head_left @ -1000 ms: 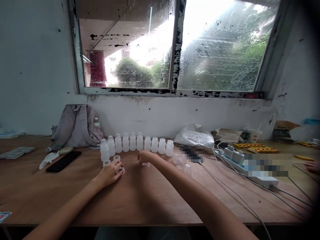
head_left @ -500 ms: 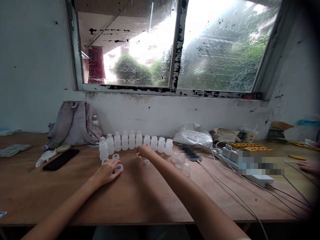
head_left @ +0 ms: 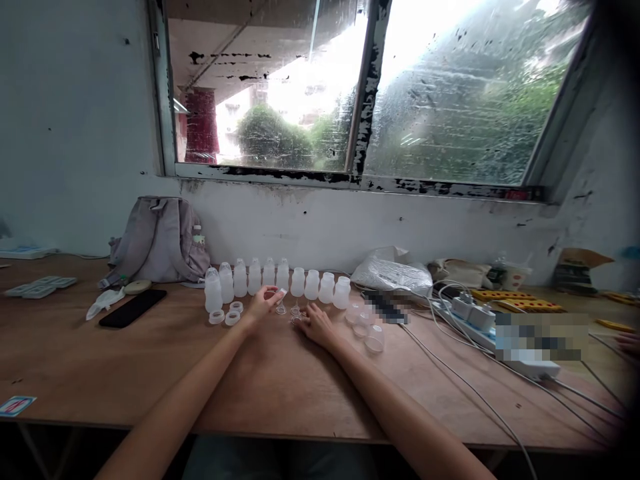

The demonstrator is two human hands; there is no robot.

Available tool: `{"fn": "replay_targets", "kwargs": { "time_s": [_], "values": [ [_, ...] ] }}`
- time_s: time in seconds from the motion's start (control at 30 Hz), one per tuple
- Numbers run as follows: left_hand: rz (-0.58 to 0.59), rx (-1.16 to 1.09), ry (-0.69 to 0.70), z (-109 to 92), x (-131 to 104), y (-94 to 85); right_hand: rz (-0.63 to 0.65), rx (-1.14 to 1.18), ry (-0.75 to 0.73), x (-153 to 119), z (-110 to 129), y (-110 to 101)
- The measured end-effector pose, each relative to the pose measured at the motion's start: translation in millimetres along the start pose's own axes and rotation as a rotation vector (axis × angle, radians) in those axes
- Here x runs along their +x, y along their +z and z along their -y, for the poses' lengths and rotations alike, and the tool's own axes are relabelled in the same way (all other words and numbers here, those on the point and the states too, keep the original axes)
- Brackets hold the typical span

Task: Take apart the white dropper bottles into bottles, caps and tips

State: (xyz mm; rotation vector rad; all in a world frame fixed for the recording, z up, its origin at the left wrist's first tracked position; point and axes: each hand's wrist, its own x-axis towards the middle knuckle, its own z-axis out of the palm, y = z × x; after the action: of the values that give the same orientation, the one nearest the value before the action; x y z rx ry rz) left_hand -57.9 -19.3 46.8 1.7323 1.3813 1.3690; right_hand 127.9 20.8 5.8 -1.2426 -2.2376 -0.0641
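Left fingers [head_left: 269,290]: closed narrowly on a tilted white ring [head_left: 282,293], centre of the frame.
Right fingers [head_left: 311,312]: curled low beside clear pieces [head_left: 295,311], just right of the ring; could not tell whether gripping or merely touching.
White ring: looked light and stiff, perhaps slippery; seemed best taken by the outer wall.
Clear pieces: looked light, probably soft and easily tipped; seemed best taken by the rim.
Frosted bottles [head_left: 213,293]: stood upright across the middle of the frame, on the desk [head_left: 280,393].
Hard to make out: partly hidden by left fingers, ring; too small and see-through to count, clear pieces.
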Motion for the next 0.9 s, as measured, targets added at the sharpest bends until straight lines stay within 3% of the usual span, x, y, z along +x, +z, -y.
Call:
{"fn": "replay_targets", "kwargs": {
  "time_s": [0.13,0.3,0.43,0.63,0.9],
  "values": [
    [-0.051,-0.137,0.060,13,1,18.3,0.093,0.094,-0.034,-11,-5,7],
    [-0.023,-0.002,0.134,36,-8,13.0,0.208,0.161,-0.054,-6,0,5],
    [0.045,0.161,0.263,40,-11,12.6,0.150,0.170,0.037,-5,-1,9],
    [0.087,0.245,0.391,30,-15,26.6,0.051,0.178,0.075,-3,-6,15],
    [0.180,0.429,0.393,30,-19,23.5,0.029,0.171,0.068,-4,-7,17]
  ]
}}
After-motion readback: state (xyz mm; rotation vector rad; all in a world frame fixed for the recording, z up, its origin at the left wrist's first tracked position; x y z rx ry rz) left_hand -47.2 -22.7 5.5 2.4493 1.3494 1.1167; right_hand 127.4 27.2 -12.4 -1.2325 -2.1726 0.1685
